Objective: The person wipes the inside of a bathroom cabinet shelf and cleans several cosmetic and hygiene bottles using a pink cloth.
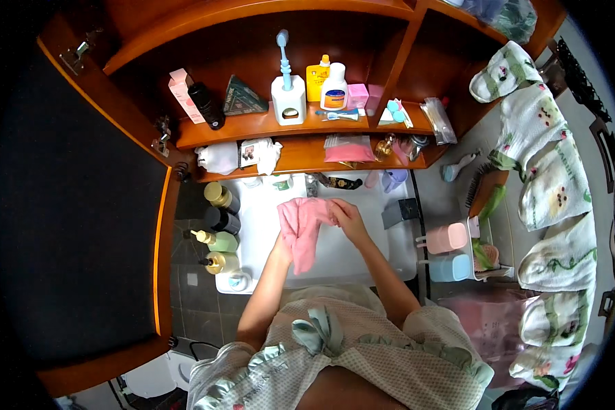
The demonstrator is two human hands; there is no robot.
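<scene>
A pink cloth [300, 233] is up in front of me, over the white washbasin [348, 259]. My right hand [346, 218] pinches its right end between thumb and fingers. The cloth covers most of my left hand [285, 250], so only the wrist side shows and the fingers are hidden. One long fold of the cloth hangs down towards my body, between my forearms.
Pump bottles [218, 241] and jars line the basin's left rim. Behind it, a wooden cabinet [266, 166] holds toiletries and a toothbrush holder [288, 105]. At right are pink [447, 238] and blue cups [450, 267] and hanging towels [556, 189]. A cabinet door [161, 246] stands open at left.
</scene>
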